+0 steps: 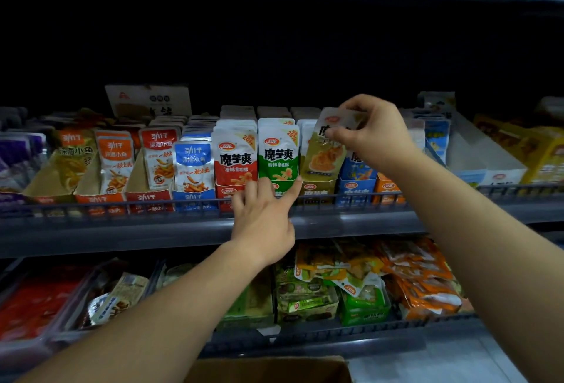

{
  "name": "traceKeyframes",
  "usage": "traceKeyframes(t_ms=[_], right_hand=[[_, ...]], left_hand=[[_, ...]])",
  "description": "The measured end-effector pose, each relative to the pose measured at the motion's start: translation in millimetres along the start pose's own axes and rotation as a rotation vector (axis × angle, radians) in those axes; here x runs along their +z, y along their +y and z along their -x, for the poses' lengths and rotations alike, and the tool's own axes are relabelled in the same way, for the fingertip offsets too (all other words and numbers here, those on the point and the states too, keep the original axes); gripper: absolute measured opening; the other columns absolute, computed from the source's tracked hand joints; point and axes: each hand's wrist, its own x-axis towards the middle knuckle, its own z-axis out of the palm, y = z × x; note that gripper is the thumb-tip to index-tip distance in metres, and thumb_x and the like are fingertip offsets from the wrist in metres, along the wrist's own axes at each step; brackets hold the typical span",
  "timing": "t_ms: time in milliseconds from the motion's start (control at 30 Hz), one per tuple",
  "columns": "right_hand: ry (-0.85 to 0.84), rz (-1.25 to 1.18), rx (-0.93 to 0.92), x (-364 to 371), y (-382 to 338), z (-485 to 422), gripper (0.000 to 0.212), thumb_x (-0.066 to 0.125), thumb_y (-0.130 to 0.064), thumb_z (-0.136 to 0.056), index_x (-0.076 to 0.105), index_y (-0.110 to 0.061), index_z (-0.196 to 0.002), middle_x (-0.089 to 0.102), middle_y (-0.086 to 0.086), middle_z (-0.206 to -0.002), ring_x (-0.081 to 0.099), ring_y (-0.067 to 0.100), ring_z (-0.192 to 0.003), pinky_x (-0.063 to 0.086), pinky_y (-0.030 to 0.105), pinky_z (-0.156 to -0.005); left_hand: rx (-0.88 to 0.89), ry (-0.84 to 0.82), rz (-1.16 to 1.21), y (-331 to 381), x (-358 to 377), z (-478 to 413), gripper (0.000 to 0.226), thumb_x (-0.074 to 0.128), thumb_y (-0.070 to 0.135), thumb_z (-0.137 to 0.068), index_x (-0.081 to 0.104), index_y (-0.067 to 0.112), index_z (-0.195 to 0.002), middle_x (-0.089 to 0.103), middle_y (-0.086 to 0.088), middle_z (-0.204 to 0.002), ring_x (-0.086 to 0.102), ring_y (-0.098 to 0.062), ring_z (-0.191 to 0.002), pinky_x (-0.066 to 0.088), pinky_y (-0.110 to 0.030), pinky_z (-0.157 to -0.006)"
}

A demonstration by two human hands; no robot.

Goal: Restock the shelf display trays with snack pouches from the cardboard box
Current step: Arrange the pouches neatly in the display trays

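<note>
My right hand (370, 131) pinches the top of an olive-gold snack pouch (325, 153), holding it tilted in the olive display tray (317, 189) on the middle shelf. My left hand (264, 214) reaches to the front of the green tray, straight fingers touching the bottom edge of the front green pouch (277, 153). A row of red pouches (234, 156) stands to its left. The top edge of the cardboard box (268, 367) shows at the bottom of the view.
More trays line the shelf: orange, red and blue fish-snack pouches (193, 166) at left, blue and orange trays (355, 190) under my right wrist, a white tray (476, 163) at right. A low rail (122, 205) fronts the shelf. The lower shelf holds mixed packets (421, 279).
</note>
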Motion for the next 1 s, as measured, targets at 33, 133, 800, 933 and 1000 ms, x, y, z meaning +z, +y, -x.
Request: traceKeyframes(t_ms=[33,133,800,933,1000], right_hand=[[0.022,-0.085,0.049,3,1,5,0.033,0.079,-0.019,-0.085,0.060,-0.017,-0.112,0.063,-0.008,-0.099,0.062,0.001,-0.088,0.052,0.008,-0.066],[0.088,-0.133,0.084,13,7,20,0.034,0.078,-0.018,-0.086,0.059,-0.019,-0.114,0.063,-0.014,-0.095,0.061,-0.004,-0.089,0.049,0.004,-0.068],[0.043,0.160,-0.160,25,9,19,0.019,0.066,-0.020,-0.095,0.065,-0.017,-0.114,0.072,-0.004,-0.101,0.067,0.013,-0.091,0.058,0.032,-0.075],[0.019,0.109,-0.167,27,13,19,0.021,0.064,-0.017,-0.096,0.065,-0.015,-0.117,0.072,-0.004,-0.105,0.068,0.010,-0.097,0.059,0.028,-0.080],[0.020,0.039,-0.136,25,16,18,0.017,0.063,-0.015,-0.097,0.064,-0.017,-0.115,0.071,-0.007,-0.101,0.068,0.004,-0.095,0.058,0.021,-0.079]], left_hand=[[0.001,0.007,-0.008,0,0,0,0.078,0.048,0.038,-0.098,0.002,0.043,-0.161,0.035,-0.008,-0.130,0.031,-0.029,-0.122,0.032,-0.048,-0.104],[0.012,0.032,-0.048,1,-3,1,0.078,0.049,0.036,-0.099,0.003,0.041,-0.161,0.037,-0.009,-0.132,0.033,-0.029,-0.121,0.033,-0.047,-0.101],[0.064,0.126,0.197,5,-2,-10,0.062,0.055,0.033,-0.097,0.031,0.033,-0.154,0.040,0.000,-0.128,0.036,-0.022,-0.121,0.031,-0.038,-0.102],[0.082,0.100,0.166,10,-2,-12,0.066,0.053,0.035,-0.097,0.026,0.039,-0.157,0.036,0.001,-0.122,0.035,-0.020,-0.116,0.032,-0.037,-0.100],[0.079,0.093,0.158,11,-1,-14,0.067,0.053,0.037,-0.097,0.026,0.038,-0.158,0.034,0.000,-0.120,0.035,-0.021,-0.115,0.033,-0.037,-0.099]])
